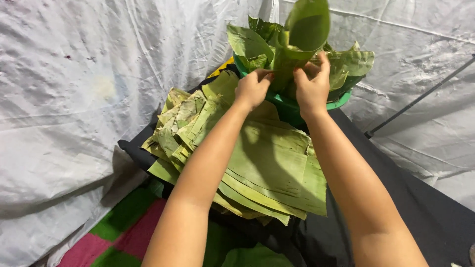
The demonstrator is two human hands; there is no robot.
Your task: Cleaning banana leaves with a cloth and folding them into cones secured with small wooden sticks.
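My left hand point(253, 88) and my right hand point(312, 85) both grip a rolled green banana leaf point(302, 34) that stands upright, curled into a cone or tube. They hold it just above a green bowl point(341, 101) filled with more folded leaves point(349, 64). Below my forearms lies a thick stack of flat cut banana leaves point(267, 168) on a dark surface.
White crinkled tarp point(74, 89) covers the wall on the left and behind. A thin dark pole point(420, 99) slants at the right. A black cloth point(425, 212) covers the surface at right; a green and pink checked mat point(123, 227) shows at bottom left.
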